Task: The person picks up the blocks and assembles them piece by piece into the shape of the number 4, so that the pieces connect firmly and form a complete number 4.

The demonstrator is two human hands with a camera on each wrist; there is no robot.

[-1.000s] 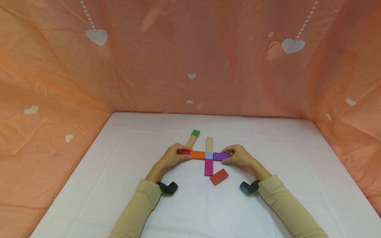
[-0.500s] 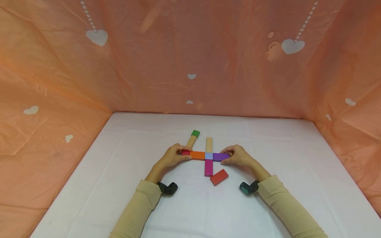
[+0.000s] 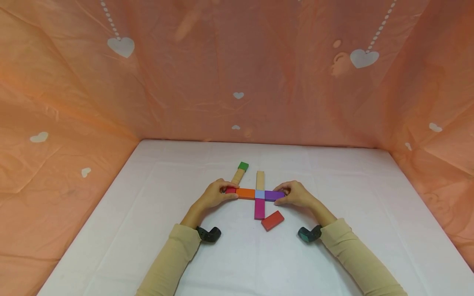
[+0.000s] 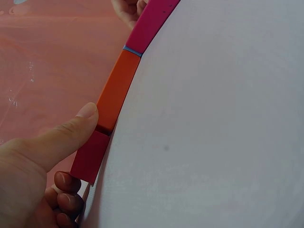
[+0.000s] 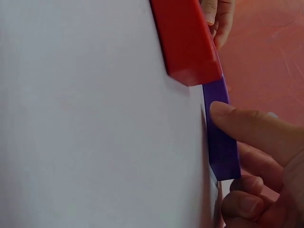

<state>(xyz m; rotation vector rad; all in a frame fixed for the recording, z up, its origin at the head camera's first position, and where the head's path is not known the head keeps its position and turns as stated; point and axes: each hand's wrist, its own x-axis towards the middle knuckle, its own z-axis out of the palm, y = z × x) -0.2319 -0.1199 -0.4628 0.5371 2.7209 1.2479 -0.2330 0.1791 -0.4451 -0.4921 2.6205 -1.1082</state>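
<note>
Colored blocks lie flat in a cross on the white tabletop. My left hand (image 3: 215,193) grips the crimson block (image 4: 90,155) at the left end, its thumb by the seam with the orange block (image 3: 246,193). My right hand (image 3: 297,193) pinches the purple block (image 3: 273,195) between thumb and fingers at the right end. Between orange and purple sits a light blue block (image 3: 260,194). A magenta block (image 3: 259,209) extends toward me from it, and a plain wooden block (image 3: 260,180) extends away. My left fingers partly hide the crimson block.
A loose red block (image 3: 273,220) lies askew near the magenta block's near end. Behind my left hand, another plain wooden block (image 3: 238,176) slants away, with a green block (image 3: 243,166) at its far end. An orange curtain (image 3: 296,102) surrounds the white table (image 3: 237,263).
The purple block, with my right hand, has shifted slightly left, closing the thin gap to the light blue block. My left hand and the other blocks look unmoved.
</note>
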